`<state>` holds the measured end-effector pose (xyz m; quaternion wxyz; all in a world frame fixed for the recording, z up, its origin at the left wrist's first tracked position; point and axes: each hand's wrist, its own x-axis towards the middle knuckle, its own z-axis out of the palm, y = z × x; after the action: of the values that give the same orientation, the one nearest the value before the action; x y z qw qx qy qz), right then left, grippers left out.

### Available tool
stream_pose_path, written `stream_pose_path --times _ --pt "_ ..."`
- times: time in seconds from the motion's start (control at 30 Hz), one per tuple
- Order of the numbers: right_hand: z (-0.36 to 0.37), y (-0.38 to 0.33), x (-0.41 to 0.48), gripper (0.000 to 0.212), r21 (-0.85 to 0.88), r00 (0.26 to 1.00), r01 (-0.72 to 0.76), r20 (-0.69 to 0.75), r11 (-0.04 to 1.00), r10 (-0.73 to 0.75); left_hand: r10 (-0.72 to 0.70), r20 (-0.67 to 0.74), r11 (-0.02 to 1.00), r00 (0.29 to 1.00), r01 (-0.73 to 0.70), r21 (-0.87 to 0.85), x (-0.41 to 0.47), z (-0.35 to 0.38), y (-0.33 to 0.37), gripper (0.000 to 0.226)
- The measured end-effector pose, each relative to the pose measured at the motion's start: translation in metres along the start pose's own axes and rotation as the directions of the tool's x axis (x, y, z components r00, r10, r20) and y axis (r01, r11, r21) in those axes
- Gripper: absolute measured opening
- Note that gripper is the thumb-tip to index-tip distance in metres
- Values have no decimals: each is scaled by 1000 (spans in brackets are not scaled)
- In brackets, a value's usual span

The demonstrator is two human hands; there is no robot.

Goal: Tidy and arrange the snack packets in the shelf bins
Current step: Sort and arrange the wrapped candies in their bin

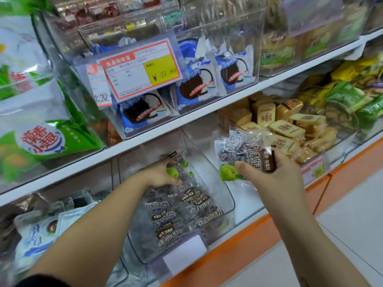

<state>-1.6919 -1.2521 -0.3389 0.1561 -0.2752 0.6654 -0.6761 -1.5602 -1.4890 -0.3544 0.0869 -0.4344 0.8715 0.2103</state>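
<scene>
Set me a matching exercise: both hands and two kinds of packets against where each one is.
1 left hand
2 right hand
3 blue packets
4 tan packets

A shelf above the plum bin
B gripping a plum packet in the air
C inside the plum bin
D just right of the plum bin

Pairs: 1-C, 2-B, 3-A, 4-D

Shop shelving, pale floor
A white shelf board (207,108) runs above the grip of the right hand (275,175); an orange base edge (238,253) passes below it, pale floor (352,224) lower right
</scene>
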Motion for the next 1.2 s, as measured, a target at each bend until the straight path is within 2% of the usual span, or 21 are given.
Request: stream_pose_path --times 0.1,0.17,0.27,0.33,0.37,0.43,0.53,0.6,0.67,0.8,0.9,1.07,1.13,1.2 --pt "0 -1 -1 27 12 1000 -7 -11 1000 7 -16 -206 977 978 -29 -212 -6 -5 0 56" --pt "-1 -1 -1 26 21 1000 -22 -11 1000 23 -80 -314 924 946 -47 -378 -7 -6 0 55" --pt "-1 -3 -2 23 21 1000 -30 -7 999 30 -151 -363 822 919 -88 -563 -6 -5 2 57" --pt "-1 -3 -1 21 31 1000 -24 -8 999 24 -165 -420 804 892 -125 -581 -4 -5 2 35" --pt "0 -4 -1 20 41 1000 -22 -8 999 22 -160 -449 826 879 -130 -549 -3 -4 3 24" --pt "1 -3 -1 22 40 1000 -22 -7 999 22 -123 -459 906 880 -89 -414 0 -3 3 19" --pt "3 -1 -1 23 26 1000 -23 -6 999 24 -9 -443 995 897 -35 -92 -3 3 8 8" --pt "3 -1 -1 23 22 1000 -24 -8 999 25 71 -454 993 888 -19 118 -2 7 10 6" --pt "2 0 -2 23 22 1000 -25 -5 999 25 112 -460 975 881 -8 222 -1 7 14 18" --pt "2 1 -1 24 19 1000 -22 1 1000 22 244 -409 932 879 -98 348 2 7 23 56" --pt "3 2 -1 25 15 1000 -23 5 1000 23 298 -314 903 902 -159 400 6 11 27 65" --pt "3 2 0 16 51 999 -30 17 998 29 320 -301 869 898 -152 470 13 12 23 43" --pt "2 2 0 16 47 999 -30 19 998 29 341 -377 848 861 -109 519 15 7 22 25" --pt "2 2 0 17 31 999 -31 21 999 31 282 -478 895 831 -49 443 12 2 20 11"
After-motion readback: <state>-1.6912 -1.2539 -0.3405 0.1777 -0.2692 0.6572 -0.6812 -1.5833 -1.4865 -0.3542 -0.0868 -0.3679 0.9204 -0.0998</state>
